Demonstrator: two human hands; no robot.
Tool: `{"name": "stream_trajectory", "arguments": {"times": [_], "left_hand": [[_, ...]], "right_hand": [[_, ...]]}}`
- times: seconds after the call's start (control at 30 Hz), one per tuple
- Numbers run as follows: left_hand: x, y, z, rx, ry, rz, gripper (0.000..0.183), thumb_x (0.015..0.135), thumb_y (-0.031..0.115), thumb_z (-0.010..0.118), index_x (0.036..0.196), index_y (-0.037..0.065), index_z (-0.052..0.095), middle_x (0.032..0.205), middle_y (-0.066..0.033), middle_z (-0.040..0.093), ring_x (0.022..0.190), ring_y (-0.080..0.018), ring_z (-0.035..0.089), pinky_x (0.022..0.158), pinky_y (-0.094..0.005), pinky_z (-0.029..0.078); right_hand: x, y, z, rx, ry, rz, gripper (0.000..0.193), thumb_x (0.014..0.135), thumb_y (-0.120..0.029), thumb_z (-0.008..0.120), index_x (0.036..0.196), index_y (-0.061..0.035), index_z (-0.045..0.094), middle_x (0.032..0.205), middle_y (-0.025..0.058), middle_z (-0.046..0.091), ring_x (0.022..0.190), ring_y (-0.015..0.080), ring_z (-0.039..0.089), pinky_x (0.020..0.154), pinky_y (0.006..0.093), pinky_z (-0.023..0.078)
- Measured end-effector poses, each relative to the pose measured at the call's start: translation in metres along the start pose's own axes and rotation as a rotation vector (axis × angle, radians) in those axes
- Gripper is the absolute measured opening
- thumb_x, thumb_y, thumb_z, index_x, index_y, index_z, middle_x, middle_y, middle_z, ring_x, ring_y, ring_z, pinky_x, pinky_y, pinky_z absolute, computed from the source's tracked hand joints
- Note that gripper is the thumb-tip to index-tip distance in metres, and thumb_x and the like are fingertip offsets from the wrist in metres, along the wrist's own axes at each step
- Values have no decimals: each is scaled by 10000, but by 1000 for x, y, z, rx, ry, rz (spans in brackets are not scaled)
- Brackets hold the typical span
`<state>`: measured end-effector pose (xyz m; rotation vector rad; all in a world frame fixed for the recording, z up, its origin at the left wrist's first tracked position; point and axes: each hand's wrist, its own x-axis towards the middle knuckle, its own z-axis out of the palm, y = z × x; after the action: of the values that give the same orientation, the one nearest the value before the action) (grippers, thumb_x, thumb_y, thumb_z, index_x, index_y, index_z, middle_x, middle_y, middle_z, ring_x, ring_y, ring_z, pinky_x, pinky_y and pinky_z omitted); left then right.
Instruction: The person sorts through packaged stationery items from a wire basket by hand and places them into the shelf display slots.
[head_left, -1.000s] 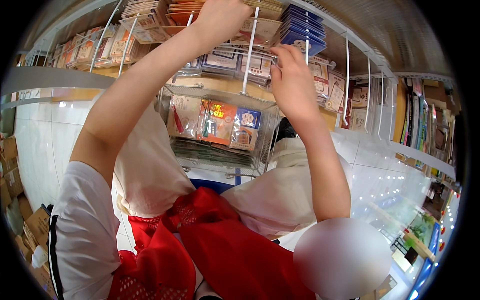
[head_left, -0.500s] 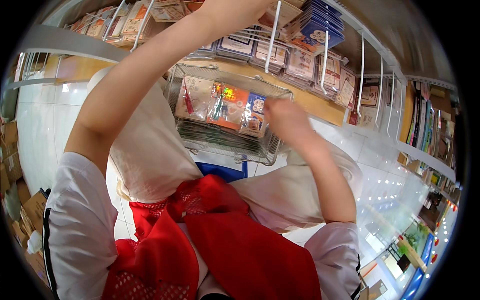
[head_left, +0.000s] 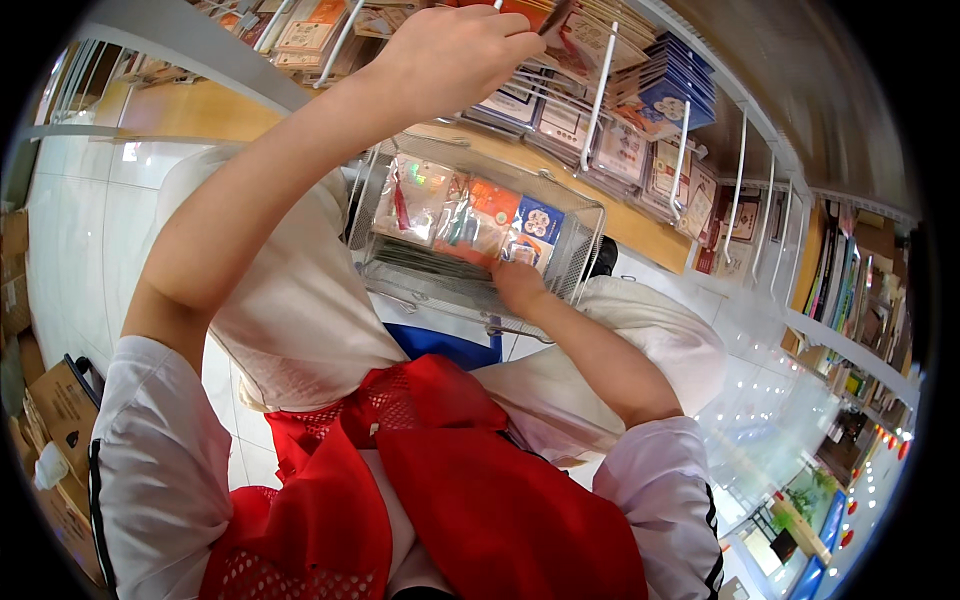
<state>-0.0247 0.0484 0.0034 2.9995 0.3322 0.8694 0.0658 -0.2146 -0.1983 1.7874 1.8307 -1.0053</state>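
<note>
My left hand [head_left: 455, 58] is raised at the shelf rack, its fingers curled. At its fingertips shows the dark reddish edge of a thin packet [head_left: 557, 17], seen almost edge-on. Below, a silver wire mesh basket [head_left: 585, 228] holds clear-wrapped packets in rows: a pale one with a red tassel [head_left: 408, 200], an orange one [head_left: 492, 203] and a blue and white one [head_left: 538, 222]. My right hand [head_left: 518, 287] is in the basket's near part, its fingers stretched leftward across the front of the packets. The fingertips touch the packet edges by the orange one.
White wire hooks [head_left: 600, 95] stick out from the rack over several card packets [head_left: 620, 150]. A stack of blue packets [head_left: 665, 95] hangs to the right. A blue stool [head_left: 450, 345] is beneath the basket. Cardboard boxes [head_left: 62, 405] stand at left, books [head_left: 840, 250] at right.
My right hand has moved from the basket's right end to the front of the packets. My left hand has come lower and into fuller view. The whole view has shifted slightly.
</note>
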Motion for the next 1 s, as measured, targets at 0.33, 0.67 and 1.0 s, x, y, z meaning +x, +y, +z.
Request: {"name": "stream_trajectory", "arguments": {"times": [0.33,0.67,1.0], "left_hand": [[-21,-12,-8,43,-64,-16,179,796,138,559,974,145,571,858,8,578,791,-184,594,611,-314,481],[-7,-11,-18,-320,-77,-243,176,854,149,538,1010,114,612,783,-20,608,633,-135,562,560,-258,460],[13,17,-21,-1993,-202,-499,651,920,551,229,1211,13,450,1120,-102,549,1022,-163,523,878,-309,402]], "right_hand": [[11,-2,-21,-130,19,-111,131,731,-83,555,811,-24,641,835,157,638,796,296,632,681,402,507],[-96,8,-183,228,184,-136,180,706,-118,652,821,19,640,845,219,618,783,362,595,693,386,485],[-146,26,-253,1445,715,-414,411,822,-101,612,1175,28,446,1116,104,559,998,149,531,878,280,414]]}}
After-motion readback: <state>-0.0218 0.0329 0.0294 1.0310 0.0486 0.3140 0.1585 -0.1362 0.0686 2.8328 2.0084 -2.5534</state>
